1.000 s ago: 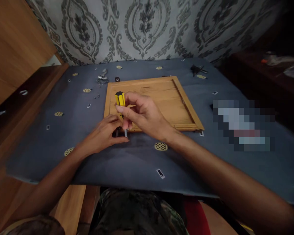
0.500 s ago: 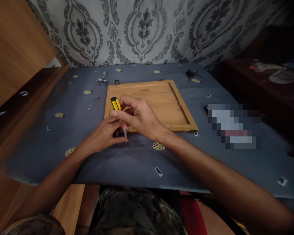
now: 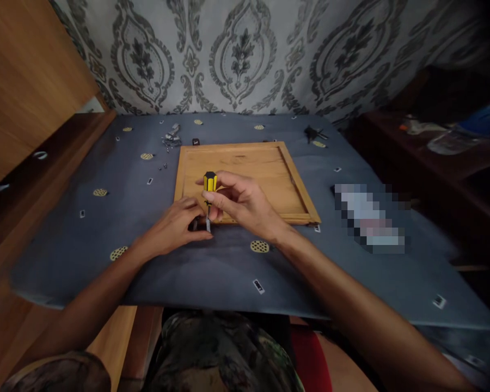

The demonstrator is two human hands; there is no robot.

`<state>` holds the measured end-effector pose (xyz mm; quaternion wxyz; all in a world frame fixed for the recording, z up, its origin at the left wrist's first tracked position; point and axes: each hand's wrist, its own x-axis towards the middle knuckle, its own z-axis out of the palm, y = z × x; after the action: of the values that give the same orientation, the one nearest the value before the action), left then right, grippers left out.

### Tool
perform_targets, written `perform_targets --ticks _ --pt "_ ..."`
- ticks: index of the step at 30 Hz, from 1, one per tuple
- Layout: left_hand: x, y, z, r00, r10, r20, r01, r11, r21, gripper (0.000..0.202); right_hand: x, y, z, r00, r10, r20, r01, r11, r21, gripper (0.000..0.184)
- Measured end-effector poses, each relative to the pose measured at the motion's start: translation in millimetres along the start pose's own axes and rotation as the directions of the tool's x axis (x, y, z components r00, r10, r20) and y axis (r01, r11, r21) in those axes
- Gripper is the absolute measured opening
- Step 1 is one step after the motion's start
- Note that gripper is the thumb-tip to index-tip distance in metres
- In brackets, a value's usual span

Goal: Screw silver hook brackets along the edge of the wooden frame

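My right hand (image 3: 243,198) grips a screwdriver (image 3: 209,184) by its yellow and black handle, between thumb and fingers. The tool stands nearly upright, its shaft pointing down at a small metal piece (image 3: 208,225) by the near edge of a framed wooden panel (image 3: 237,182). With thumb and fingers, my left hand (image 3: 175,226) pinches that metal piece at the panel's near left edge. The panel lies flat on the table, raised rim facing up. Whether the screwdriver tip sits in a screw is too small to tell.
Several metal fittings (image 3: 172,136) and loose screws (image 3: 163,166) lie beyond the panel on the left. A dark object (image 3: 314,133) is at the back right. A blurred-out item (image 3: 369,220) lies right of the panel on the blue tablecloth (image 3: 212,277). Wooden furniture (image 3: 28,81) borders the left.
The screwdriver has swung from a leftward tilt to nearly upright, and my right hand has shifted slightly with it. My left hand keeps its pinch. The view has shifted a little.
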<state>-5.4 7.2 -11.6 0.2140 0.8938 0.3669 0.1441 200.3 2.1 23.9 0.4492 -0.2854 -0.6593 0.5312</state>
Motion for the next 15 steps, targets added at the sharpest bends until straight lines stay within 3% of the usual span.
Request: perform_targets --ticks 8,12,15 --pt "-1.9 -0.9 0.4 1.0 0.007 0.008 -0.007 1.0 0.014 0.03 2.1 5.8 -1.4 0.99 0.084 -0.118 -0.076 0.995 0.068 0.051" --pt "-2.2 -0.5 0.2 1.0 0.005 0.007 -0.005 1.0 0.023 0.031 -2.1 0.9 -5.2 0.994 0.073 -0.084 -0.067 0.995 0.074 0.042" --pt "-2.1 0.1 0.3 1.0 0.0 -0.005 0.0 1.0 0.031 0.032 -8.3 -4.0 -6.2 0.978 -0.013 -0.207 0.02 0.999 0.034 0.035"
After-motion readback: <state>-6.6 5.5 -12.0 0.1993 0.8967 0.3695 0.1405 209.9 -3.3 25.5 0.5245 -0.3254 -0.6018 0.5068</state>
